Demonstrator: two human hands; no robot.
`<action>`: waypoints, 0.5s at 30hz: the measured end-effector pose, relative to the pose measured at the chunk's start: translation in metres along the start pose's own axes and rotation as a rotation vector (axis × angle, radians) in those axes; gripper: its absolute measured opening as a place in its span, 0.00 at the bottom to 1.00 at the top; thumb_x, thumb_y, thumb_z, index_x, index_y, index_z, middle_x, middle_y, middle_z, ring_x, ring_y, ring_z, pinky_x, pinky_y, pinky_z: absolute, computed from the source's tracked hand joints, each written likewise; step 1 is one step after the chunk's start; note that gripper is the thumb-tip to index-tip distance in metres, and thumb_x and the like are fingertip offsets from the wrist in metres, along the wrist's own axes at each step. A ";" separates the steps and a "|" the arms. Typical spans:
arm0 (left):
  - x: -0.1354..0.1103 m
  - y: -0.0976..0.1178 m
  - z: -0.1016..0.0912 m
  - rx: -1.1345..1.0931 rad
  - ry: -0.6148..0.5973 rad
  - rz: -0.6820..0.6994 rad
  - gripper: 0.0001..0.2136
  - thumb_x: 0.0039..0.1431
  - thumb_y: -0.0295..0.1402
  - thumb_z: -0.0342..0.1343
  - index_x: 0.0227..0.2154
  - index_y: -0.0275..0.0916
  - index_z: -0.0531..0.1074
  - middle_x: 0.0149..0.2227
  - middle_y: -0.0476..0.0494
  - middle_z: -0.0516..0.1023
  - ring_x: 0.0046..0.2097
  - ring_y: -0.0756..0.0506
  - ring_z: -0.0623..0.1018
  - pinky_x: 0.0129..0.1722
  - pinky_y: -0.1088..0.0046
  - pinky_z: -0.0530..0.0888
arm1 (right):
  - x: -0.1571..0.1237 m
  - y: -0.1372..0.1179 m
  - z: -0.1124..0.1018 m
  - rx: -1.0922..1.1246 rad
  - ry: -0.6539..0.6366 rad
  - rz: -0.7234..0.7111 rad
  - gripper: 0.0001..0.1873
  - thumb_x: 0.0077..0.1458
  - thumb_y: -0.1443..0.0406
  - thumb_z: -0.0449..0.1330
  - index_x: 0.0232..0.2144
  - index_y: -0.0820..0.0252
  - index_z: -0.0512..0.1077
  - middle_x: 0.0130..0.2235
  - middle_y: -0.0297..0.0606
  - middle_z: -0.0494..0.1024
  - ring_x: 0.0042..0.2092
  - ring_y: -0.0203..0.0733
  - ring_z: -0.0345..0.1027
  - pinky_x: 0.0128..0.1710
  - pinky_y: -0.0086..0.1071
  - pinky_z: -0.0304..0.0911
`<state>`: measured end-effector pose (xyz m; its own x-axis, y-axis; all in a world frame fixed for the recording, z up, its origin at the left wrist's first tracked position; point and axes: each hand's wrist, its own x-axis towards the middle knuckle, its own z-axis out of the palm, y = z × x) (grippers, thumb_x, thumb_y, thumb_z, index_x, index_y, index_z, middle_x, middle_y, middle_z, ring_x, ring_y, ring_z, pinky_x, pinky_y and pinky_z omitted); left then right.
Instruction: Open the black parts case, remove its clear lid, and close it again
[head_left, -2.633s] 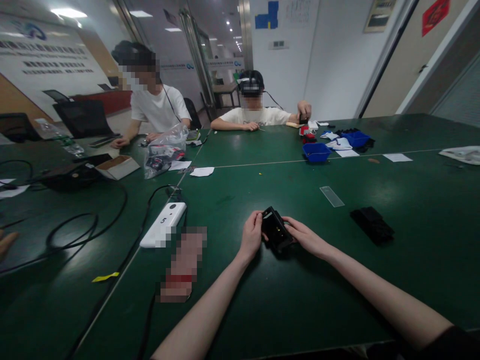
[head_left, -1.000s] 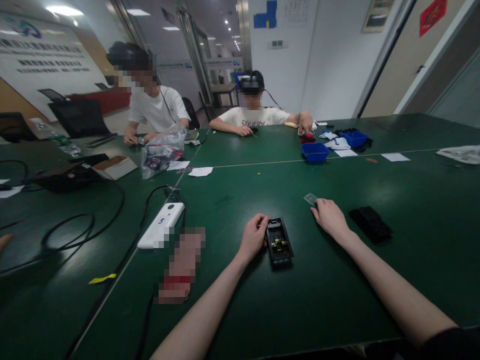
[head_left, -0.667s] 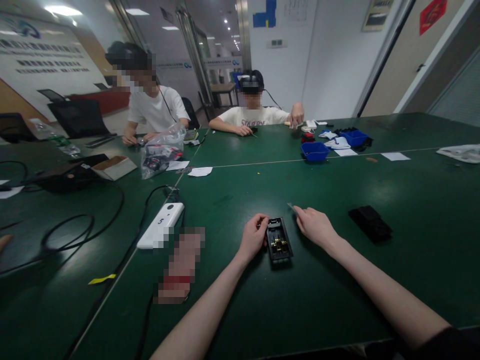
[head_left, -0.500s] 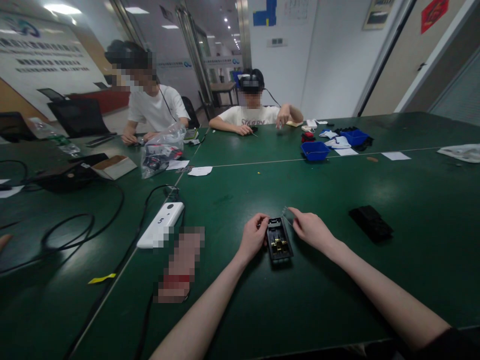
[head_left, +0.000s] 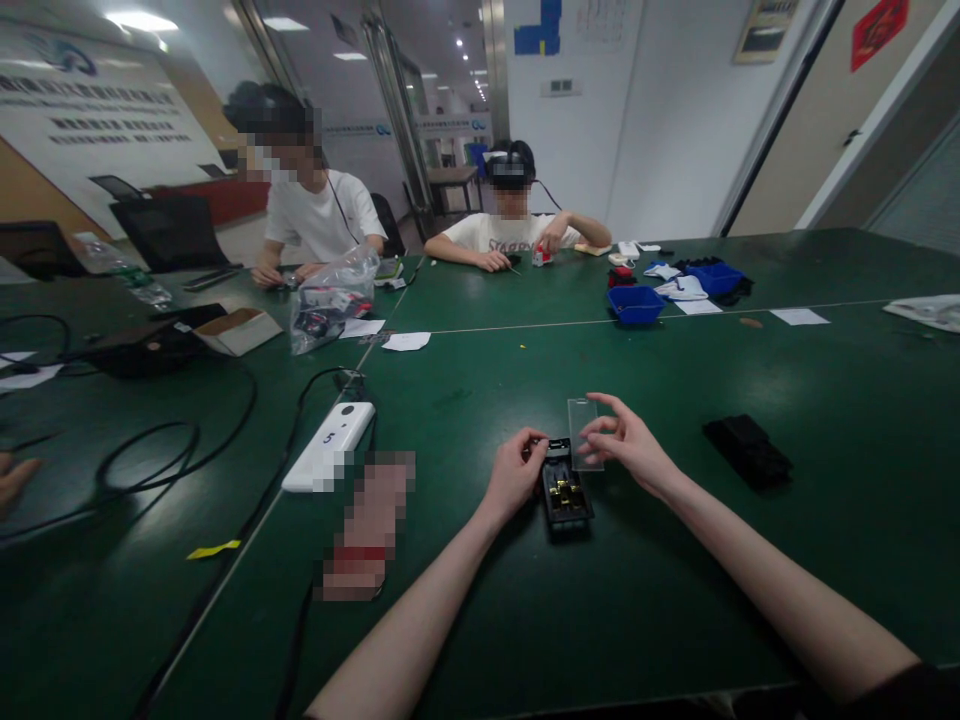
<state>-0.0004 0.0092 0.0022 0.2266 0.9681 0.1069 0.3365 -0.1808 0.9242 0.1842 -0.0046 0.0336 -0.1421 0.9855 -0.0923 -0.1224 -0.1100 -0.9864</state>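
A small black open case (head_left: 567, 494) with brass parts inside lies on the green table (head_left: 675, 600) in front of me. My left hand (head_left: 516, 475) is curled against its left edge and pinches its top corner. My right hand (head_left: 628, 444) pinches a clear rectangular plastic plate (head_left: 583, 433), held just above the case's upper right end.
A black flat piece (head_left: 746, 451) lies to the right. A white power strip (head_left: 328, 446) with black cables (head_left: 150, 450) lies to the left. Two people sit at the far side, with blue bins (head_left: 636, 303), a plastic bag (head_left: 330, 300) and a cardboard box (head_left: 238, 330) near them.
My right hand let go of the case, reached right, picked up the clear plate from the table and brought it back over the case. My left hand stayed on the case.
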 end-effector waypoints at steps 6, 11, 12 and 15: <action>0.000 -0.001 0.001 -0.005 -0.005 0.015 0.09 0.55 0.35 0.49 0.31 0.35 0.70 0.25 0.49 0.71 0.27 0.51 0.69 0.26 0.78 0.64 | -0.011 0.004 0.019 -0.039 -0.136 -0.083 0.30 0.45 0.67 0.61 0.50 0.55 0.53 0.31 0.31 0.74 0.33 0.36 0.72 0.39 0.36 0.66; 0.000 -0.001 0.001 -0.021 -0.009 0.016 0.10 0.55 0.37 0.49 0.29 0.35 0.70 0.25 0.49 0.70 0.26 0.51 0.68 0.26 0.78 0.63 | -0.015 0.004 0.026 -0.310 -0.161 -0.114 0.27 0.47 0.67 0.59 0.49 0.57 0.55 0.31 0.33 0.75 0.30 0.35 0.67 0.34 0.33 0.62; 0.000 -0.001 0.001 -0.017 -0.008 0.010 0.10 0.55 0.37 0.49 0.29 0.35 0.69 0.24 0.50 0.69 0.26 0.51 0.67 0.26 0.78 0.63 | -0.015 0.004 0.025 -0.333 -0.165 -0.114 0.27 0.47 0.67 0.58 0.49 0.57 0.55 0.31 0.33 0.75 0.30 0.34 0.66 0.34 0.32 0.62; -0.001 0.001 0.001 -0.009 -0.005 0.003 0.10 0.55 0.37 0.49 0.29 0.35 0.69 0.24 0.50 0.69 0.26 0.51 0.67 0.26 0.77 0.63 | -0.013 0.006 0.022 -0.326 -0.199 -0.095 0.27 0.47 0.67 0.58 0.50 0.58 0.54 0.30 0.31 0.74 0.28 0.34 0.65 0.33 0.31 0.60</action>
<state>0.0006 0.0079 0.0024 0.2321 0.9667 0.1081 0.3271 -0.1822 0.9273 0.1633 -0.0209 0.0314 -0.3365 0.9417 -0.0023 0.1699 0.0583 -0.9837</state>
